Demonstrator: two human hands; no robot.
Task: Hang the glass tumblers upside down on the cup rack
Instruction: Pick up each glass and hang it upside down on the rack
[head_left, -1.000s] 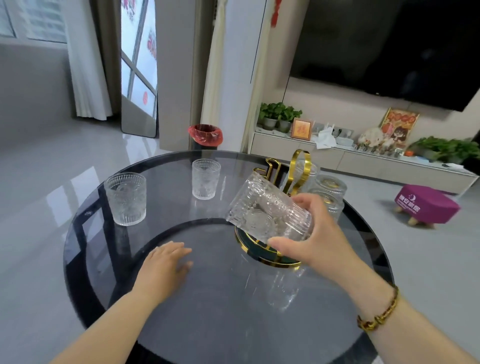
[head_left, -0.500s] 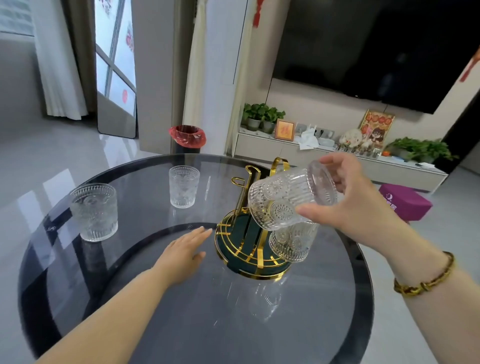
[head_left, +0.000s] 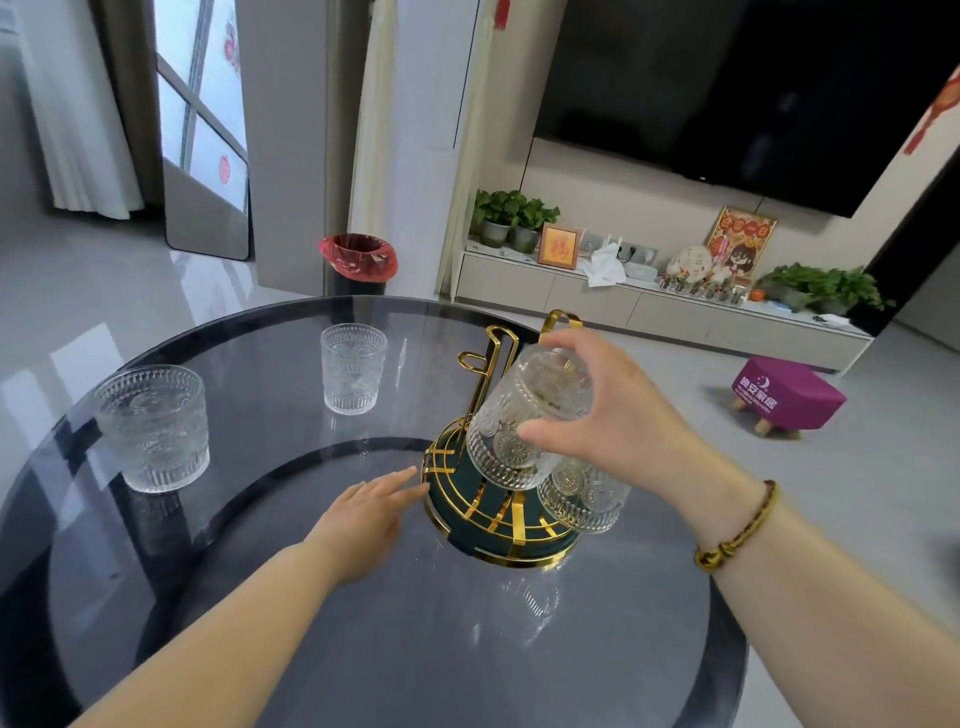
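While white lettering on the purple stool (head_left: 785, 393) at right stays unreadable, the right hand (head_left: 618, 415) grips an embossed clear glass tumbler (head_left: 524, 426), inverted over the gold-and-green cup rack (head_left: 483, 514) mid-frame; the left hand (head_left: 363, 512) lies flat, released, on the round smoked-glass surface (head_left: 260, 571).

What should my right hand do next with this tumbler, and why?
Probably lower it straight down onto the gold prong. The right hand holds the tumbler inverted and tilted over the rack, mouth not yet seated; the left hand rests by the rack's base, and another tumbler already hangs beside it.
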